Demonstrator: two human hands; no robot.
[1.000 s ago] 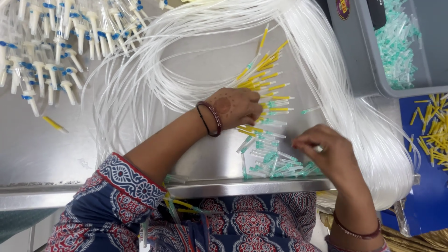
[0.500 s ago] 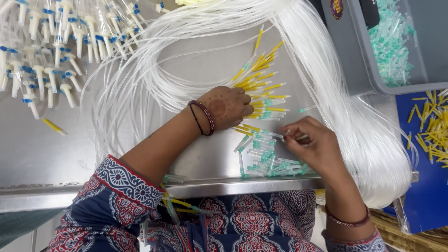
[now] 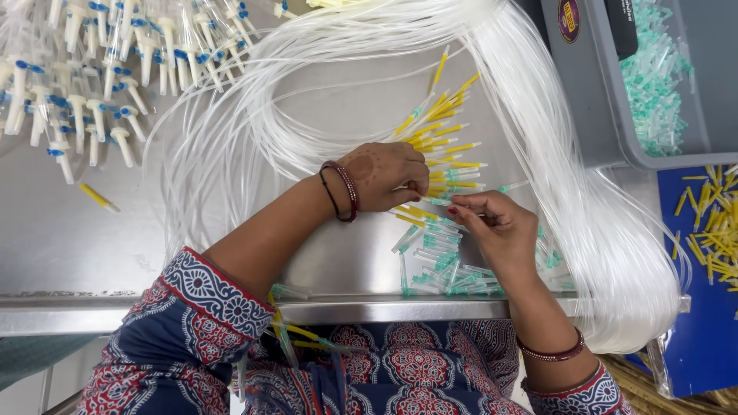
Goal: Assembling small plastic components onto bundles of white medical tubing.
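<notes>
**Two hands meeting over the yellow-tipped tube ends**

The left hand (image 3: 384,175) is resting palm-down on the fan of thin clear plastic tubes with yellow end sleeves (image 3: 446,146), its fingers curling together and pinching one tube end at the near edge of that fan. The right hand (image 3: 496,227) is sitting just beside it, thumb and forefinger pressing together on what looks like a small clear cap with a teal end; the piece itself is too small to make out fully. More such teal-ended caps (image 3: 442,269) are lying in a loose pile directly below the fan, near the steel table's front edge (image 3: 115,311). The long bundle of white tubing (image 3: 584,207) is looping around the fan to its right and above. A grey plastic bin (image 3: 592,100) holding teal caps is standing beyond that bundle, and white connectors with blue parts (image 3: 84,84) are spreading well to the fan's left.

The tubes seem light, limp and springy, so gripping close behind the stiffer yellow sleeve should steady the end; the caps look slippery and easily dropped.
</notes>
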